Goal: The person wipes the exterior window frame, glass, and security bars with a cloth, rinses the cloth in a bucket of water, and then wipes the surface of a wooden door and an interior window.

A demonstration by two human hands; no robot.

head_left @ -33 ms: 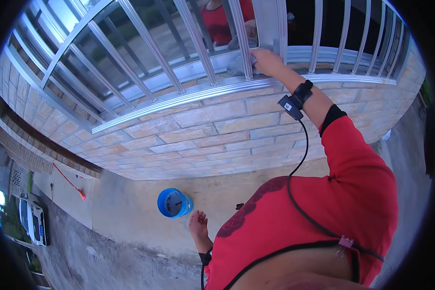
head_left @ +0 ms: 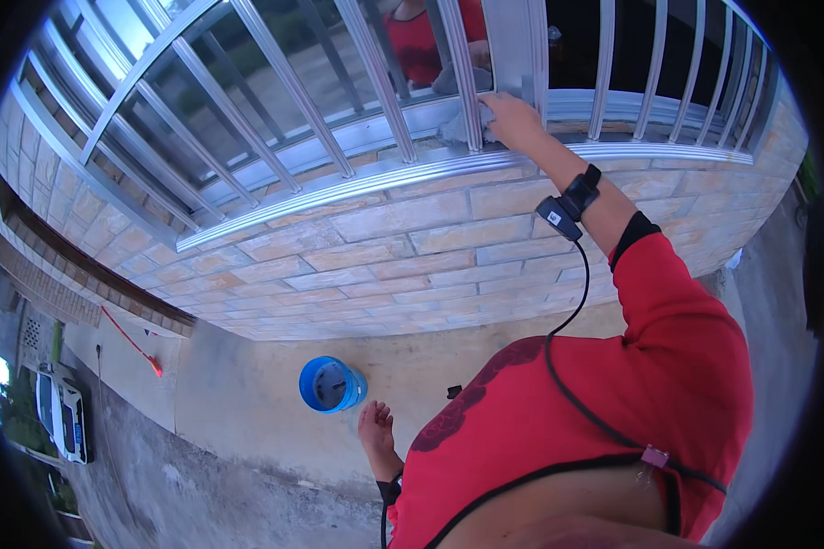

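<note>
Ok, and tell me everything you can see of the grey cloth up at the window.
The grey cloth looks like soft fabric, bunched and creased rather than laid flat. It sits low by the window, behind the silver bars, and shows on both sides of one of them. The right hand is on it, with the fingers partly hidden. Whether the cloth is wet, or touches the bar, I can't tell.

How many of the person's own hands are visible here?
2: the right hand holds a grey cloth at the window bars; the left hand hangs lower, appearing beside the blue bucket.
</note>
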